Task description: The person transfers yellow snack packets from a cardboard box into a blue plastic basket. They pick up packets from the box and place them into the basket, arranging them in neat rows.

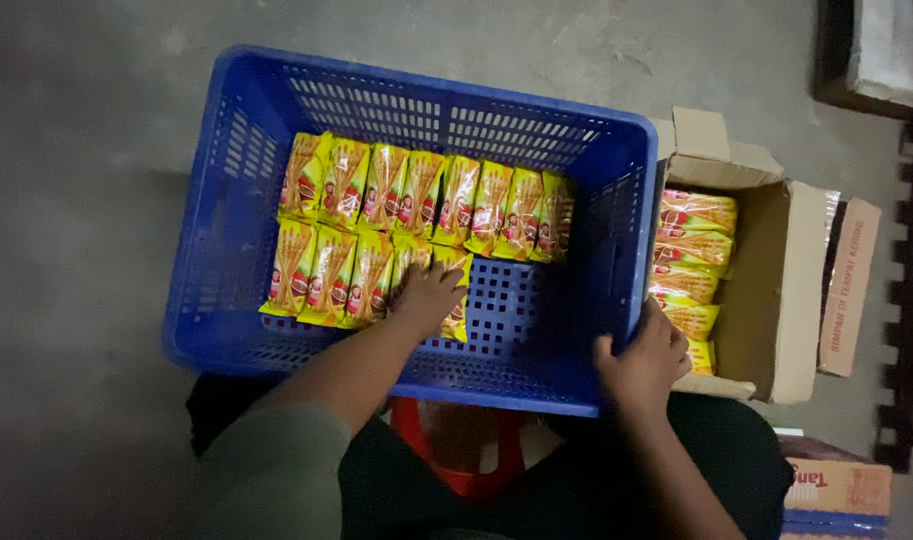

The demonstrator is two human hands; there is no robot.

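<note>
A blue slotted plastic crate sits on the floor in front of me, holding two rows of yellow snack packets standing side by side. My left hand reaches into the crate and presses on a yellow packet at the right end of the near row. My right hand grips the crate's near right corner rim, fingers curled over the edge. The crate's bare floor shows to the right of the near row.
An open cardboard box stands right of the crate with more yellow packets stacked inside. A red plastic stool sits under me. Another printed carton lies at the bottom right. The floor is grey concrete.
</note>
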